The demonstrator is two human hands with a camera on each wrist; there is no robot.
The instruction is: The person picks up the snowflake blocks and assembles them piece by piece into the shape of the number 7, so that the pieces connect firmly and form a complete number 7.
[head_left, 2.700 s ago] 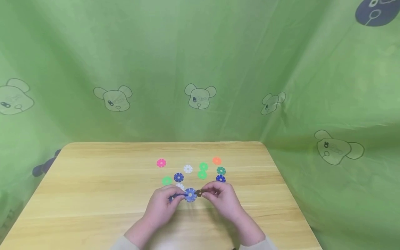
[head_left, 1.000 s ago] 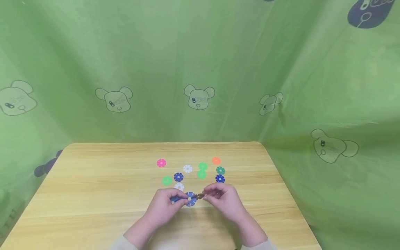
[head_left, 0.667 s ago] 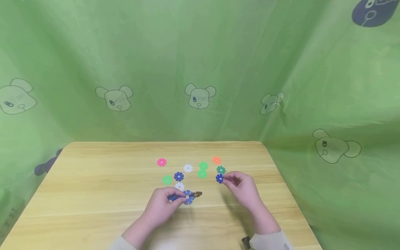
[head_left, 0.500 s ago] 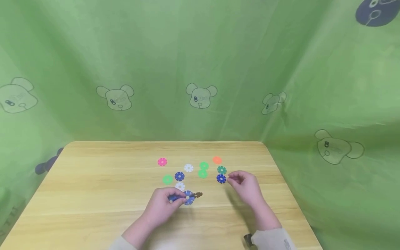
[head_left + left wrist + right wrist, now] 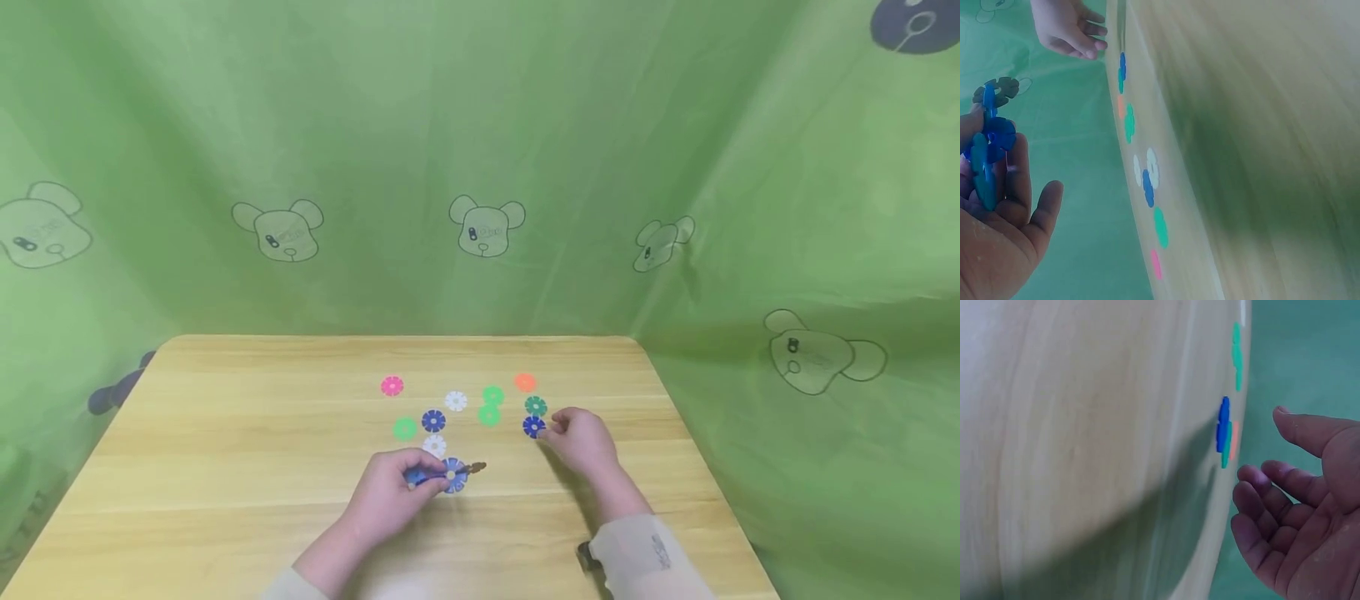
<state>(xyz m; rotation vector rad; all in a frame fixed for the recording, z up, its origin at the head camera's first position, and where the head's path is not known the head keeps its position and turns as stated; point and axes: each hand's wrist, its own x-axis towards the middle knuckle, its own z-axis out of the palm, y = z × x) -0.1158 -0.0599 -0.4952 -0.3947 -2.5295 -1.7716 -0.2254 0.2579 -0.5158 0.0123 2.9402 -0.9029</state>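
Note:
In the head view my left hand (image 5: 390, 496) pinches a small chain of slotted snowflake discs. A blue disc (image 5: 453, 477) faces up at the fingertips, and a brown disc (image 5: 477, 467) is joined on at its right. The left wrist view shows the chain's blue-green disc (image 5: 983, 172) lying against the curled fingers. My right hand (image 5: 587, 446) holds nothing; its fingertips are right at the edge of a dark blue disc (image 5: 533, 427) on the table. Seen from the right wrist, the thumb stands well apart from the loosely bent fingers (image 5: 1257, 509).
Loose discs lie across the middle of the wooden table (image 5: 247, 442): pink (image 5: 392, 386), orange (image 5: 525, 382), teal (image 5: 536, 406), white (image 5: 456, 401), another blue one (image 5: 433, 421) and several light green (image 5: 405, 429). A green curtain (image 5: 390, 125) surrounds the table.
My right hand has let go of the brown disc, which stays joined to the chain, and has moved right to the dark blue disc. The left hand keeps its hold in nearly the same place.

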